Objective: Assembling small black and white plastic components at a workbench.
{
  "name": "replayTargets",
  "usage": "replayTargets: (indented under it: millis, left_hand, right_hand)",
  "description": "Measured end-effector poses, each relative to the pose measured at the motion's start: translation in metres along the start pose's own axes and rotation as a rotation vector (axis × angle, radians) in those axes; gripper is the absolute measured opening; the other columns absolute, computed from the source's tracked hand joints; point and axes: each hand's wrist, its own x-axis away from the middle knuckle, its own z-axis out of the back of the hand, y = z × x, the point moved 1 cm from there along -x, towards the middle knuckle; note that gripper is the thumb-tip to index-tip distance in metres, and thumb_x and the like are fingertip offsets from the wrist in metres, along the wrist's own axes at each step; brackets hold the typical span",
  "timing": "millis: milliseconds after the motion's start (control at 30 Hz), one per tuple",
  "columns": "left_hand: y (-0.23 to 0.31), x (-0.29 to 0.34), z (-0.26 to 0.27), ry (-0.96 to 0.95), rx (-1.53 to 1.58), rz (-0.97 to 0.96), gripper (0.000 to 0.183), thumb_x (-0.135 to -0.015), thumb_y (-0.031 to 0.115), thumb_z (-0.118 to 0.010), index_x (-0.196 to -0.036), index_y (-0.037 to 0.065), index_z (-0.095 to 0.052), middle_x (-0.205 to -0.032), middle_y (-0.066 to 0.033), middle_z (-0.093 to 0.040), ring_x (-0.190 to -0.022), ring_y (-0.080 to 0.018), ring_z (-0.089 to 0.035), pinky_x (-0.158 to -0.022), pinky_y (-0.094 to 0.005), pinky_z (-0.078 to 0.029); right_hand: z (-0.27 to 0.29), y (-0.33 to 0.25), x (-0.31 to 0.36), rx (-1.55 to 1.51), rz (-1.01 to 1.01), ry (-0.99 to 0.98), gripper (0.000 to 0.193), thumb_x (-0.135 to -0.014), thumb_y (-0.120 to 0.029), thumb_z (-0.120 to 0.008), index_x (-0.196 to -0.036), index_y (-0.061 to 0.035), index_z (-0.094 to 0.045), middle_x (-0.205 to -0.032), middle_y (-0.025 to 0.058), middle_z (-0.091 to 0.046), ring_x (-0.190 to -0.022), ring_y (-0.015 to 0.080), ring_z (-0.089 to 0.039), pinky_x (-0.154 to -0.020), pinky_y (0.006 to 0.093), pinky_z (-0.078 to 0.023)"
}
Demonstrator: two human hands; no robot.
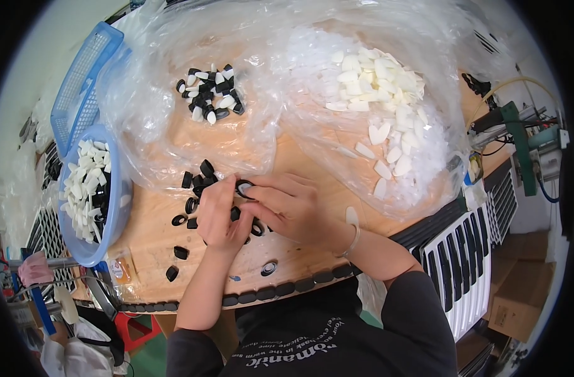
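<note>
My left hand (216, 217) and my right hand (288, 206) meet over the near middle of the wooden table. A small black oval ring-shaped piece (243, 188) with a pale inside is pinched between their fingertips. Both hands are closed, and the fingers partly cover the piece. Beside and under my hands lie several loose black pieces (179, 220), some showing an open hollow. A flat oval ring (269, 267) rests on the table nearer to me. One cream oval insert (352, 217) lies by my right wrist.
Clear plastic sheeting (155, 141) spreads over the far table. On it are a pile of black pieces with white inserts (210, 94) and a heap of cream inserts (378, 81). A blue basin (118, 217) of pieces stands left. Black pieces (284, 289) line the near edge.
</note>
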Motion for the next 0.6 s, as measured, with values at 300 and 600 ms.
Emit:
replayTargets:
  millis: [300,600]
  left_hand:
    - [-0.009,0.000,0.010,0.039,0.254,0.380,0.045,-0.067,-0.007,-0.073,-0.111,-0.003,-0.062,-0.104,-0.0143,-0.066,-0.091,-0.0233,-0.060,-0.082,-0.0311,-0.048]
    - [-0.006,-0.011,0.012,-0.079,0.171,0.230,0.045,-0.064,-0.004,-0.076,-0.107,-0.002,-0.064,-0.100,-0.0119,-0.067,-0.092,-0.0281,-0.060,-0.084,-0.0354,-0.047]
  right_hand:
    - [0.121,0.062,-0.035,0.228,-0.566,0.047,0.015,-0.079,0.000,-0.066,-0.094,0.0007,-0.070,-0.086,0.0121,-0.071,-0.068,0.0143,-0.064,-0.064,0.0263,-0.051]
    - [0.172,0.108,0.016,0.777,-0.868,-0.264,0.011,-0.073,-0.002,-0.065,-0.082,-0.0023,-0.072,-0.081,0.0196,-0.069,-0.072,0.0339,-0.067,-0.069,0.0366,-0.054]
